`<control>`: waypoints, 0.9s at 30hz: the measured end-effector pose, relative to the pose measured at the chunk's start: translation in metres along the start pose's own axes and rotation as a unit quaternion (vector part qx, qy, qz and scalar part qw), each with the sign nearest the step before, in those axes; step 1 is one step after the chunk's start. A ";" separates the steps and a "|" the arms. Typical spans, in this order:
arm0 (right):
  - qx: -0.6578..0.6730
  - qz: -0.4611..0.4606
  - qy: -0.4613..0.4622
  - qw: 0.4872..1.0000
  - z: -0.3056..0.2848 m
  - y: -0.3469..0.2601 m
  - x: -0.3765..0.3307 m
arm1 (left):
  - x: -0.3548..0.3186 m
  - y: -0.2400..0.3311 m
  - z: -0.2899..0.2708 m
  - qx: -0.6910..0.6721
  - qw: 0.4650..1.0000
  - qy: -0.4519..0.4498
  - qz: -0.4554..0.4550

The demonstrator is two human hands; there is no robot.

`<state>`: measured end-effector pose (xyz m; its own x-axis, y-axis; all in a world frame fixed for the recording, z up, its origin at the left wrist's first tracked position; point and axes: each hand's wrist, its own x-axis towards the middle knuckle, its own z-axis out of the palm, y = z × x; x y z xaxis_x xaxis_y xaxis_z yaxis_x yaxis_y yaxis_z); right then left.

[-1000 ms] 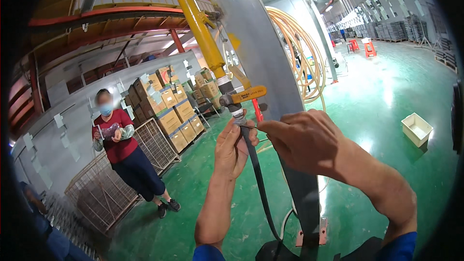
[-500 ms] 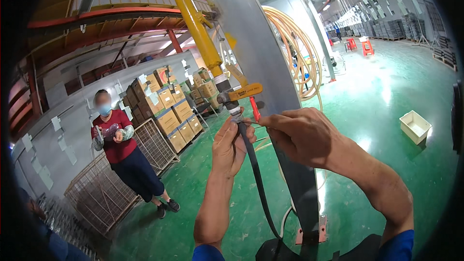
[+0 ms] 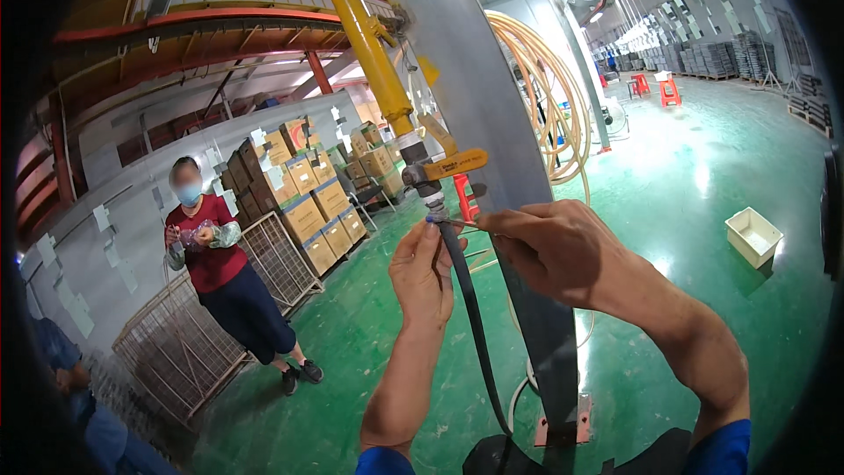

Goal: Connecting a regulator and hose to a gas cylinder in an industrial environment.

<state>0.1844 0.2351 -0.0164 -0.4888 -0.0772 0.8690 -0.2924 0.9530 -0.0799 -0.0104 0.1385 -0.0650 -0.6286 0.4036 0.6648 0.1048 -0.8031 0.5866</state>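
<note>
A black hose (image 3: 476,321) hangs from the fitting under a valve with a yellow lever (image 3: 455,164), at the lower end of a yellow pipe (image 3: 362,31). My left hand (image 3: 424,273) is closed around the top of the hose, thumb and fingers beside the metal hose clamp (image 3: 437,212). My right hand (image 3: 567,251) pinches a thin metal shaft (image 3: 464,224) that looks like a screwdriver. Its tip points left and meets the clamp area by my left fingertips. The handle is hidden inside my right hand.
A grey steel column (image 3: 470,79) stands just behind the valve, with a coiled orange hose (image 3: 563,114) beyond it. A person in a red top (image 3: 215,246) stands left by a wire cage (image 3: 180,347) and stacked cartons (image 3: 308,211). A white bin (image 3: 753,236) sits on the right floor.
The valve and my left hand sit slightly farther right in the picture. Both hands keep their grip at the clamp. At the lower left, more of a person in blue shows.
</note>
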 end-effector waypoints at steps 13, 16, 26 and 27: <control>0.054 0.003 0.011 0.998 0.004 -0.003 0.000 | -0.001 0.000 0.006 -0.017 1.000 -0.010 0.011; 0.057 0.004 0.010 0.998 0.002 -0.005 0.000 | 0.000 0.000 0.003 -0.012 0.999 -0.044 0.005; 0.051 -0.005 0.019 0.999 0.005 -0.002 0.001 | 0.010 0.002 -0.002 -0.103 0.987 -0.113 -0.052; 0.053 0.002 0.015 0.998 0.005 -0.003 0.001 | 0.011 0.003 -0.002 -0.107 0.986 -0.118 -0.056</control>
<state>0.1805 0.2308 -0.0179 -0.4664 -0.0637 0.8823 -0.3775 0.9164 -0.1334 -0.0187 0.1394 -0.0570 -0.4282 0.5649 0.7054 -0.1361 -0.8120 0.5676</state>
